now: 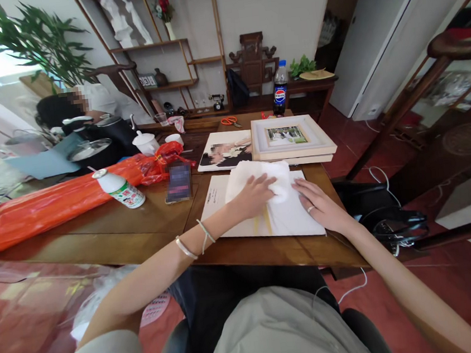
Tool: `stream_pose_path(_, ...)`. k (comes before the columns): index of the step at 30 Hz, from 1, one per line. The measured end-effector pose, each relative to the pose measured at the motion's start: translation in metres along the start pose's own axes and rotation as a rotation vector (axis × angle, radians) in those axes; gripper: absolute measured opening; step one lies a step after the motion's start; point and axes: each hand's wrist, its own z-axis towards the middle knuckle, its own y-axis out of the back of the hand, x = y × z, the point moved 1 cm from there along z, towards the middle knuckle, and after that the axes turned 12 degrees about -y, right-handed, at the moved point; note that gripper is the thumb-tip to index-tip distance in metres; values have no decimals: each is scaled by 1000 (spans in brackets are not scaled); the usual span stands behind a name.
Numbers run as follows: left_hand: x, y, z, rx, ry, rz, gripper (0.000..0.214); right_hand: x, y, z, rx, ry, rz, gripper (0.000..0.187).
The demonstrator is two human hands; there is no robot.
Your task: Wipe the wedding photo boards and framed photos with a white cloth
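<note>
A white cloth lies bunched on a white panel with small print near its left edge. My left hand, wearing bracelets at the wrist, presses down on the cloth with bent fingers gripping it. My right hand, a ring on one finger, rests flat along the panel's right side with fingers stretched out. Yellowish streaks show on the panel below the cloth. Just behind are a photo print and a white picture frame holding a small photo.
On the wooden table are a phone, a white bottle, a long red plastic-wrapped bundle, orange-handled scissors and a cola bottle. Another person is at the far left. A wooden chair stands right.
</note>
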Motion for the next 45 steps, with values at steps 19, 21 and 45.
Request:
stream_pose_path(19,-37,12,-104,75,213,-39,43,5,2,0,23,-59,8,45)
stream_pose_path(21,-66,15,-116,83,186,-60,35,5,2,0,21,-60,9,45)
stream_pose_path(45,-9,-3,-91,-18,183,72,38,5,2,0,14,-54,25,47)
